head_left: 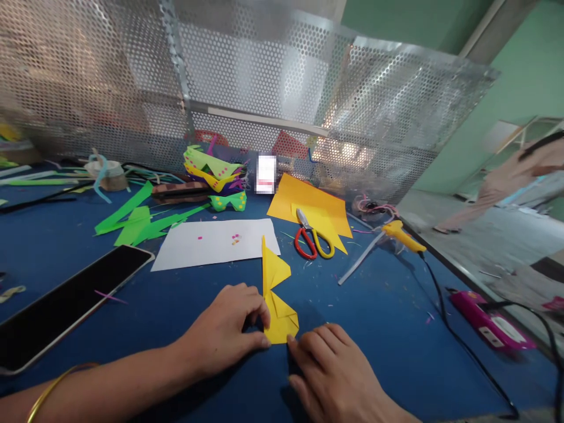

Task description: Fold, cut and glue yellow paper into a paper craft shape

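Observation:
A folded yellow paper cutout (282,324) lies on the blue table, its long straight edge on the left and pointed lobes on the right. My left hand (227,323) has thumb and forefinger closed on its lower left edge. At the lower right corner, the forefinger of my right hand (328,370) touches the paper; its other fingers are bent and the thumb stands apart. Beyond the cutout lie a white sheet (211,252) with small coloured bits and scissors (311,232) with one red and one yellow handle, resting on yellow and orange paper (326,200).
Green paper strips (136,223) and stacked paper masks (215,167) are at the back left. A large phone-like black slab (74,299) lies left. On the right are a yellow glue gun (403,235), its cord and a magenta power strip (491,323). Perforated metal (255,70) borders the back.

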A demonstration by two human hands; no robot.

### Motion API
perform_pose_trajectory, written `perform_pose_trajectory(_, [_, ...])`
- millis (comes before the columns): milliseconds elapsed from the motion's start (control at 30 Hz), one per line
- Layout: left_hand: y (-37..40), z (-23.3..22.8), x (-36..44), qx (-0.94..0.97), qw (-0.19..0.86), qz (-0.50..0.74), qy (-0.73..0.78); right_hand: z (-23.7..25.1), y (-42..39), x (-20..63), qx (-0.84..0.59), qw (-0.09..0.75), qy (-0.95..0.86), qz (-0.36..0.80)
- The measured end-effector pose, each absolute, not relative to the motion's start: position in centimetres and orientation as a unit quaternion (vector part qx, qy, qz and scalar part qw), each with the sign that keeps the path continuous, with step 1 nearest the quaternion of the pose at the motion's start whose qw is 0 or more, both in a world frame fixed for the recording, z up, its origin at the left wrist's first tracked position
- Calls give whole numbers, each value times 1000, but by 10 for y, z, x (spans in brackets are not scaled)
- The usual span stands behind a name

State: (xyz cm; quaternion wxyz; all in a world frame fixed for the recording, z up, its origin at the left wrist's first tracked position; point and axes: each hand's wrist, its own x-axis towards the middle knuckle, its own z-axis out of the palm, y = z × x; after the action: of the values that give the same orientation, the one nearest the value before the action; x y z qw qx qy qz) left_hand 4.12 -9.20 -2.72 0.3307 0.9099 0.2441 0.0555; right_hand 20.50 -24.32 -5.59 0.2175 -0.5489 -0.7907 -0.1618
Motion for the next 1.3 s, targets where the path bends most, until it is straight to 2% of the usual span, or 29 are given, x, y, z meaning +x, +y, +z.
perform_pose_trajectory(333, [-88, -31, 41, 913, 334, 68, 226, -57, -237, 201, -543, 156, -822, -74])
perform_pose_trajectory(733, [-85, -30, 40, 917, 327, 72, 215, -52, -238, 196, -534, 162, -825, -86])
perform_pose_trajectory(1000, [-85, -32, 41, 925, 316, 85, 191, -40, -239, 189, -531, 87, -841, -56])
perform_pose_trajectory(1300, [-86, -35, 43, 927, 309, 91, 191, -37, -244, 187, -544, 87, -833, -54])
